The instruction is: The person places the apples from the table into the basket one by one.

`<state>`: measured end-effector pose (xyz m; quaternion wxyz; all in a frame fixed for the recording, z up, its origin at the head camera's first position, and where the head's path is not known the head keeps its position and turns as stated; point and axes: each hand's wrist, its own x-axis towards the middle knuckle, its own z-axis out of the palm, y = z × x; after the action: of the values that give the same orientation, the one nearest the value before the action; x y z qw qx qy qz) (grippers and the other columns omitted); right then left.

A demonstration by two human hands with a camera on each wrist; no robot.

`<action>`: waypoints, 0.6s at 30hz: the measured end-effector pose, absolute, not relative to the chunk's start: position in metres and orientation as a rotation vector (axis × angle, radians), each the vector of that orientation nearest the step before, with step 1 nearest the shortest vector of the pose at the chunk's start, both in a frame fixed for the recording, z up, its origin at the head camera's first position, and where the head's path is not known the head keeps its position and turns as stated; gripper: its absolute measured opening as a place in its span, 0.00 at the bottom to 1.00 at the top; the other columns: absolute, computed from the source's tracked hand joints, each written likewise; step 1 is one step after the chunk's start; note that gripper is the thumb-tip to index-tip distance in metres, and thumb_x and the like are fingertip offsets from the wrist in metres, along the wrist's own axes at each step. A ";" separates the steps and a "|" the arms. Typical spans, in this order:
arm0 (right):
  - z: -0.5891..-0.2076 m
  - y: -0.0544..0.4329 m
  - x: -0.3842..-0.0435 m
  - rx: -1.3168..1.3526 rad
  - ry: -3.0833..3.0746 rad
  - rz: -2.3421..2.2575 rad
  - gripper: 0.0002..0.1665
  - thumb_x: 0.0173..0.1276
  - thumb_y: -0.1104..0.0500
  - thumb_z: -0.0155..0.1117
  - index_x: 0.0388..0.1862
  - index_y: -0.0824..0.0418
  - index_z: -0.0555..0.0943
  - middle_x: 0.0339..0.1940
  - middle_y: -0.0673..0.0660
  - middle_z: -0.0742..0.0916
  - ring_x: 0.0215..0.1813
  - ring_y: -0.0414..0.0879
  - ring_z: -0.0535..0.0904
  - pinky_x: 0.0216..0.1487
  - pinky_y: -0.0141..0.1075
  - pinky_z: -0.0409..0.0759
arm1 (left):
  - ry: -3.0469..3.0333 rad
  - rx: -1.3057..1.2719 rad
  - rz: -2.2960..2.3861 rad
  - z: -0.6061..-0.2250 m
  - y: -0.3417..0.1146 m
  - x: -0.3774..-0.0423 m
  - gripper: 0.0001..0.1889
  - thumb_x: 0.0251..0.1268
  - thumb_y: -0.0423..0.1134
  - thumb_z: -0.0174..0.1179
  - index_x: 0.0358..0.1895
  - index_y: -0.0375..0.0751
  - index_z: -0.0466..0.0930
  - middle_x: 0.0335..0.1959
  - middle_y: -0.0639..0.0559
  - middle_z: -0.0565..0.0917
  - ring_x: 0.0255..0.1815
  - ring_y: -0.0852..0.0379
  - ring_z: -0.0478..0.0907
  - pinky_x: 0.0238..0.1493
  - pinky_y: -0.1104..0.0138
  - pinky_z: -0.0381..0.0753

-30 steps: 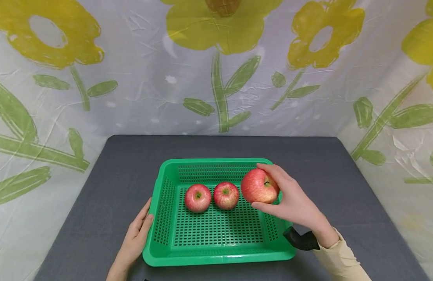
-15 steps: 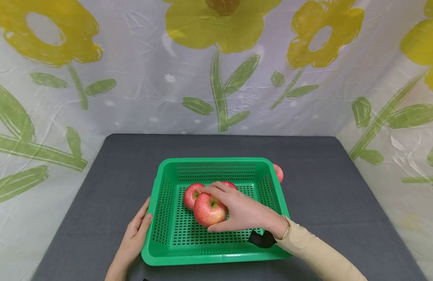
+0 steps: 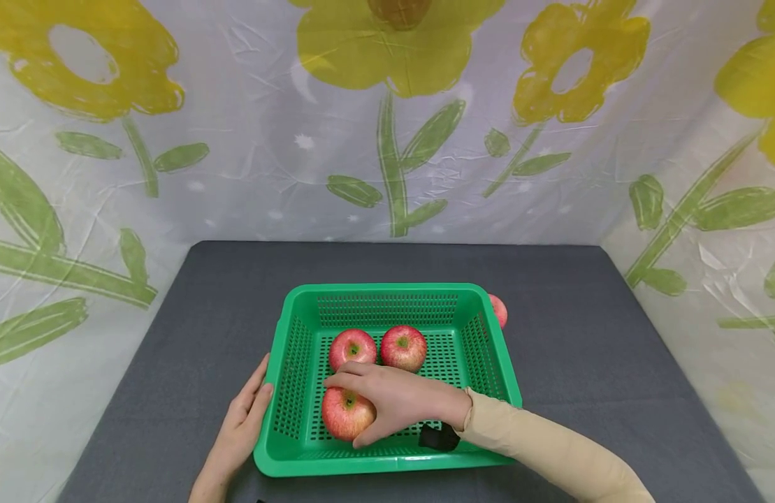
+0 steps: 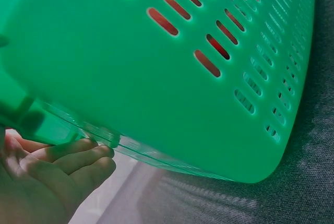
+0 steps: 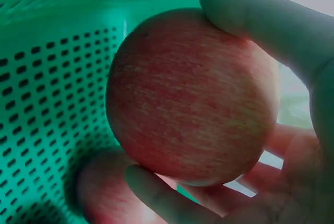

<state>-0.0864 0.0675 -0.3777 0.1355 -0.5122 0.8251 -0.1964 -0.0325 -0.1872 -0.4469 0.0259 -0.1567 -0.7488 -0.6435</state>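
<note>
My right hand [image 3: 393, 398] grips a red apple [image 3: 347, 413] low in the front left part of the green basket [image 3: 387, 462], fingers on its far side and thumb on its near side. In the right wrist view this apple [image 5: 190, 96] fills the middle. Two more apples sit behind it in the basket: a left apple [image 3: 352, 348] and a right apple [image 3: 404, 348]. Against the basket's left rim rests my left hand [image 3: 239, 416]. The left wrist view shows its fingers [image 4: 83, 164] fairly straight, touching the rim from outside.
Another apple [image 3: 498, 309] lies on the dark grey tabletop [image 3: 569, 335], partly hidden behind the basket's right rim. A pale cloth [image 3: 255, 140] painted with yellow flowers hangs around the back and sides. A black strap [image 3: 439, 438] is on my right wrist.
My right hand has carried the apple from above the basket's right rim leftward and down into its front left part. The apple beyond the right rim has come into view. My left hand stays put.
</note>
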 end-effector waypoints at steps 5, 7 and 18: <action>-0.386 0.062 -0.088 -1.513 2.337 -0.517 0.45 0.48 0.48 0.75 0.64 0.56 0.68 0.57 0.48 0.73 0.53 0.34 0.71 0.52 0.19 0.67 | -2.307 -0.489 -2.014 -0.445 -0.187 -0.034 0.25 0.76 0.29 0.32 0.72 0.27 0.40 0.69 0.25 0.44 0.65 0.78 0.52 0.57 0.84 0.60; -0.389 0.061 -0.089 -1.504 2.321 -0.511 0.45 0.47 0.49 0.76 0.64 0.56 0.68 0.57 0.48 0.73 0.52 0.34 0.71 0.52 0.19 0.67 | -2.302 -0.495 -2.024 -0.445 -0.187 -0.034 0.25 0.76 0.29 0.32 0.71 0.26 0.39 0.69 0.24 0.44 0.65 0.78 0.52 0.57 0.84 0.60; -0.398 0.057 -0.089 -1.538 2.278 -0.404 0.47 0.43 0.53 0.80 0.63 0.58 0.68 0.58 0.50 0.73 0.58 0.37 0.69 0.54 0.21 0.67 | -2.295 -0.492 -2.010 -0.446 -0.187 -0.032 0.25 0.76 0.29 0.32 0.70 0.23 0.39 0.68 0.22 0.43 0.65 0.80 0.52 0.57 0.84 0.59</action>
<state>-0.0894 0.0566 -0.3980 0.1808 -0.5443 0.8066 -0.1432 -0.0319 -0.1868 -0.4461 0.0258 -0.1592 -0.7425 -0.6502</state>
